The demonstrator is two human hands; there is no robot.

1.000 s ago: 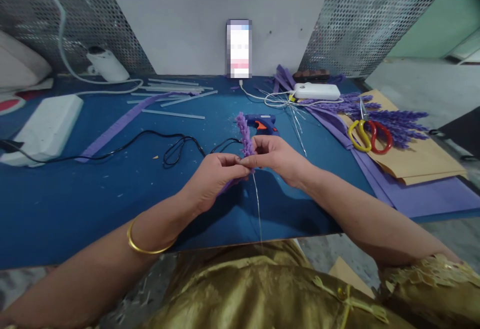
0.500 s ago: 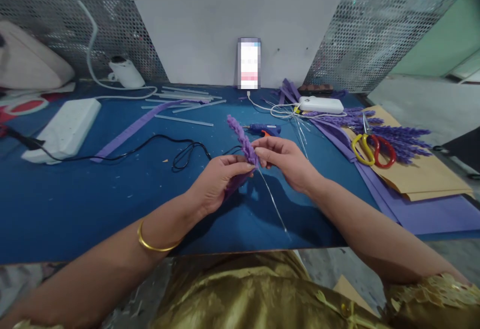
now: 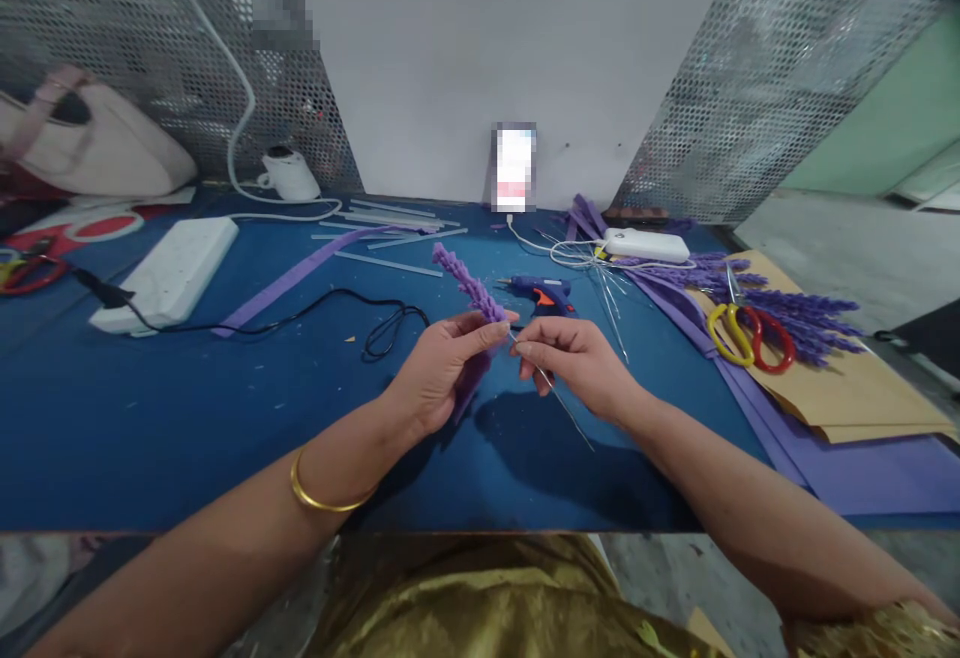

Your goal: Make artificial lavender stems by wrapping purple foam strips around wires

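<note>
My left hand (image 3: 442,363) is closed on the lower end of a purple paper flower spike (image 3: 469,283), which tilts up to the left. A purple paper strip (image 3: 471,383) hangs down below its fingers. Thin wire (image 3: 566,408) runs from the base of the spike down to the right. My right hand (image 3: 566,358) pinches this wire just below the spike. Behind the right hand lies a blue glue gun (image 3: 540,290) with an orange trigger.
Several clear glue sticks (image 3: 390,266) and a purple strip (image 3: 300,273) lie at back left, near a white power strip (image 3: 176,273). A lit phone (image 3: 514,163) leans on the panel. Scissors (image 3: 750,333), finished purple spikes (image 3: 817,318) and brown paper (image 3: 862,393) lie right; a power bank (image 3: 646,244) sits behind.
My right hand has moved from the side of the flower spike down onto the wire. The spike leans further left, and the whole view has shifted slightly.
</note>
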